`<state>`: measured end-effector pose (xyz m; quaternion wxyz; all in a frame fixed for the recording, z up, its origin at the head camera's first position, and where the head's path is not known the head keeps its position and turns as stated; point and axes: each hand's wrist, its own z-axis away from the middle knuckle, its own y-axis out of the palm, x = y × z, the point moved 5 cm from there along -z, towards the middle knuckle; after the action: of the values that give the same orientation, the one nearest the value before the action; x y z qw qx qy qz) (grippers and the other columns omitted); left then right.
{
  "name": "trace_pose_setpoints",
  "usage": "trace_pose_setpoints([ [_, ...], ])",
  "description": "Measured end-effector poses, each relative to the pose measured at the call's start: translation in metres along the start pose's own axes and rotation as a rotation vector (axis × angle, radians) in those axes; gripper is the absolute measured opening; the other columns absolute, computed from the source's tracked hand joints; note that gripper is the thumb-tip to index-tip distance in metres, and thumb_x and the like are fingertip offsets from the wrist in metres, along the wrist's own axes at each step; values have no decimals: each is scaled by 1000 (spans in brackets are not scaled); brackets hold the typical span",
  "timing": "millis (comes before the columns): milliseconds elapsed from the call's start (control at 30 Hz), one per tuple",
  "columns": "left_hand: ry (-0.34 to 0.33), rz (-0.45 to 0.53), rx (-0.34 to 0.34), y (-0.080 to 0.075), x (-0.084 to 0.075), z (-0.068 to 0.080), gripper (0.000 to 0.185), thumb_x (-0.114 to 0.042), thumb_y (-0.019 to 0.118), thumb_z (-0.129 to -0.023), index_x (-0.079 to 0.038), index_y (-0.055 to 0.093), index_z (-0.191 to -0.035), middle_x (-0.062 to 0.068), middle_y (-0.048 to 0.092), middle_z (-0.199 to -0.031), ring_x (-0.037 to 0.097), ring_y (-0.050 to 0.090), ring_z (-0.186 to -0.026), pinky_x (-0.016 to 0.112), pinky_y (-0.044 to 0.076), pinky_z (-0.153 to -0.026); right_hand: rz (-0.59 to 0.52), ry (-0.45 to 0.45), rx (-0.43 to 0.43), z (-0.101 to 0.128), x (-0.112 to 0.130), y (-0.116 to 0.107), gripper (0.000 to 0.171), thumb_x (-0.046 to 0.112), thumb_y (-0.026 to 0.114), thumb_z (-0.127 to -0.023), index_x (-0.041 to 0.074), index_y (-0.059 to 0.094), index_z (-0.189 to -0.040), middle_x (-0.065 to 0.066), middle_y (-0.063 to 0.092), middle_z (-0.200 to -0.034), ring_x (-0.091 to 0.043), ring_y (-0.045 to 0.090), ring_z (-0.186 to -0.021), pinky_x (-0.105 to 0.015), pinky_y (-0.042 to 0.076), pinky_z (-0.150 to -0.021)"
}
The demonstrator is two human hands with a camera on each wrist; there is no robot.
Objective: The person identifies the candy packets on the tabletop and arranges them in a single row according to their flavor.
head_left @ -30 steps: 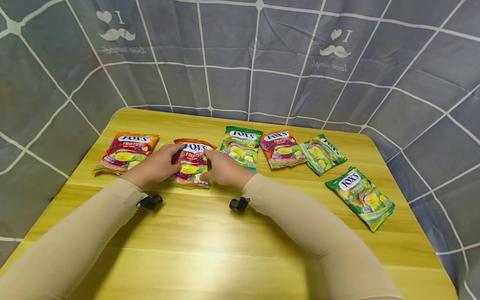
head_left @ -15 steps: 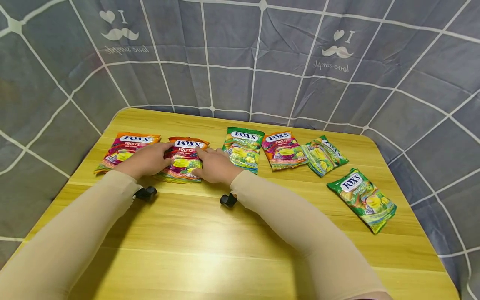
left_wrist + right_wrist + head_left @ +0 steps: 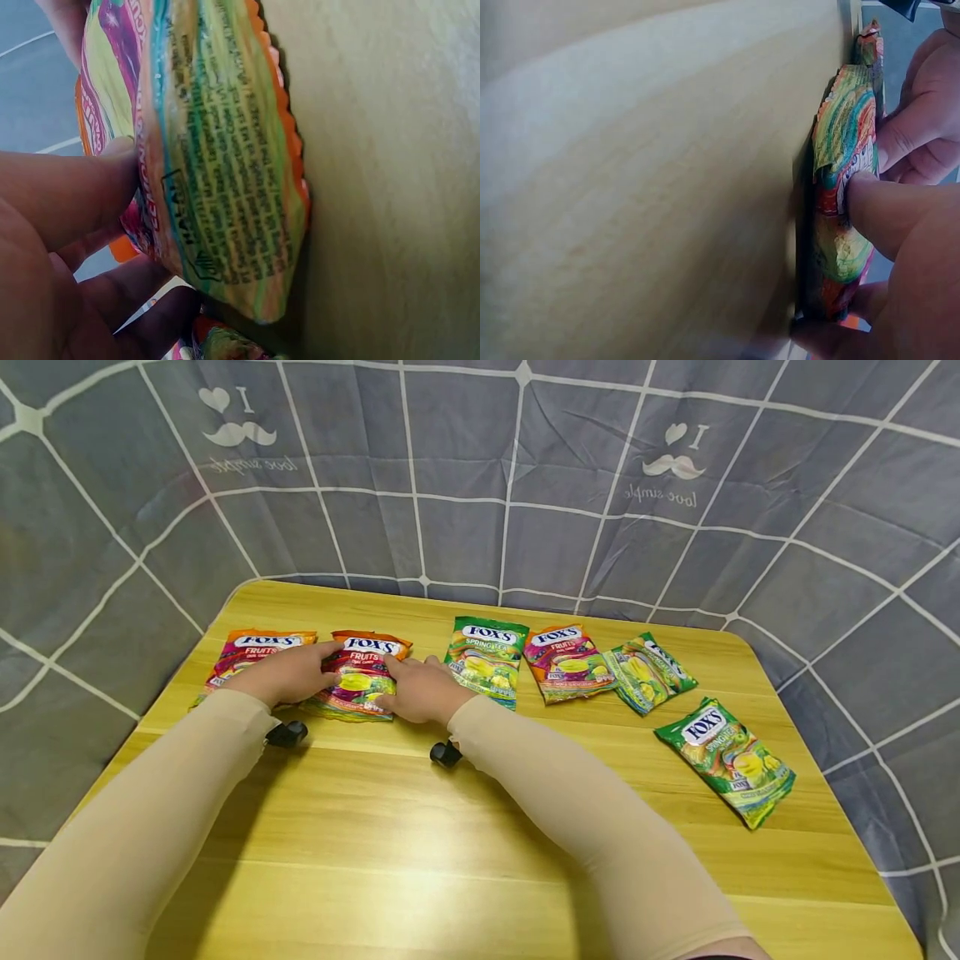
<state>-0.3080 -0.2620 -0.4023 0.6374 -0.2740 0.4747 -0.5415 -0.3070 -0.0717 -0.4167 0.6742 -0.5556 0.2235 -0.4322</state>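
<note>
A red-and-orange FOX'S Fruits candy bag (image 3: 356, 681) lies flat on the table between both hands. My left hand (image 3: 287, 677) holds its left side; in the left wrist view the thumb (image 3: 112, 180) presses the edge, with fingers curled beside it. On the opposite side my right hand (image 3: 423, 687) grips the bag, its thumb (image 3: 892, 214) on the edge in the right wrist view. Partly hidden behind my left hand is another Fruits bag (image 3: 258, 642), close to the held one. A green Spring Tea bag (image 3: 486, 660) lies just beyond my right hand.
Further right lie a Fruits bag (image 3: 566, 664), a green-and-yellow bag (image 3: 648, 672) touching it, and a tilted Spring Tea bag (image 3: 727, 760) nearer the right edge. Behind the wooden table (image 3: 360, 860) hangs a grey checked curtain (image 3: 465, 460).
Both hands have moved left with the Fruits bag between them, bringing it close to the leftmost Fruits bag and away from the green one. The other bags lie as before.
</note>
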Motion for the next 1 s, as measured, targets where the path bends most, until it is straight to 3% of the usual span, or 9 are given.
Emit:
trace_pose_setpoints([
  [233, 3, -10, 6, -1, -2, 2, 73, -36, 55, -109, -9, 22, -168, 36, 33, -164, 58, 37, -147, 74, 27, -120, 17, -9, 11, 0, 1, -1, 91, 68, 49, -103, 21, 13, -171, -1, 36, -172, -20, 41, -153, -37, 36, -115],
  [400, 1, -17, 9, -2, -3, 3, 73, -35, 56, -109, -8, 23, -168, 36, 33, -163, 58, 37, -147, 74, 27, -120, 33, -19, 22, 1, 2, -3, 98, 73, 50, -99, 18, 12, -171, -2, 36, -172, -18, 41, -154, -37, 34, -117],
  [1000, -28, -28, 21, -3, -3, 4, 73, -37, 54, -109, -12, 22, -169, 36, 33, -163, 58, 39, -145, 75, 28, -119, 47, -1, 30, 1, 4, -3, 96, 71, 51, -100, 21, 12, -171, -3, 40, -170, -18, 44, -151, -36, 33, -117],
])
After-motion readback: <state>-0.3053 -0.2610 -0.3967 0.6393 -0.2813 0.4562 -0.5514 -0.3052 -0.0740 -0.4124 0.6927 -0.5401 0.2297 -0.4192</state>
